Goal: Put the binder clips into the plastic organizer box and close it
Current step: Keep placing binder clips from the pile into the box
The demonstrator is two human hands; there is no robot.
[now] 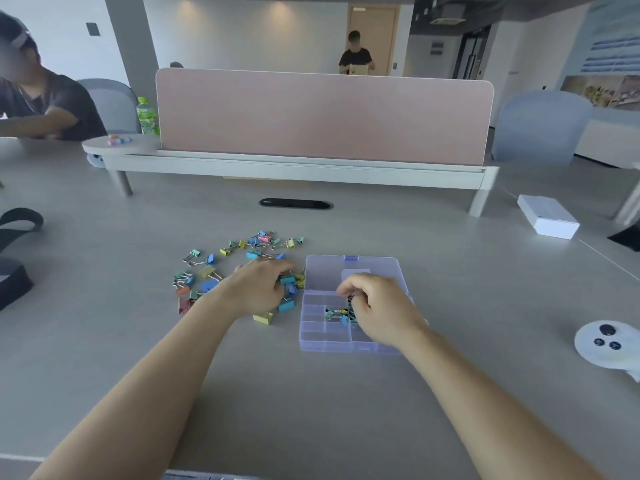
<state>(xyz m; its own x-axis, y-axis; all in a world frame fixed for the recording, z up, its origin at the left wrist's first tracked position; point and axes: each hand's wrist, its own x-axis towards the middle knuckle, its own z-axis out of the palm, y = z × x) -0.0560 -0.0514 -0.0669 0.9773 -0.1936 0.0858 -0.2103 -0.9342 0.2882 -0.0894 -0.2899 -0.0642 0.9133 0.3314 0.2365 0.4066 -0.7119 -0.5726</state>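
Here, in the head view, both bare arms reach forward over the grey table [311,410]. The left hand [258,289] lies palm down on the near right edge of the loose binder clips [242,251]. Its fingers are bent over some blue and yellow ones and touch them, but I cannot tell if it grips any. Most of the clips are spread to the left of this hand and beyond it; one yellow clip [263,318] lies just on the near side of it.

The right hand [379,308] is over the clear plastic box [346,345], which stands just right of the left hand. Its fingers are curled and the tips meet the thumb above a middle compartment. I cannot tell if a clip is pinched there. A few clips [341,315] already lie in the compartment just left of this hand. The lid [325,271] is open and lies flat beyond the hand.

Far right of the right hand rest a white controller [606,342] and a white carton [547,220]. A pink divider [325,116] stands beyond both hands.
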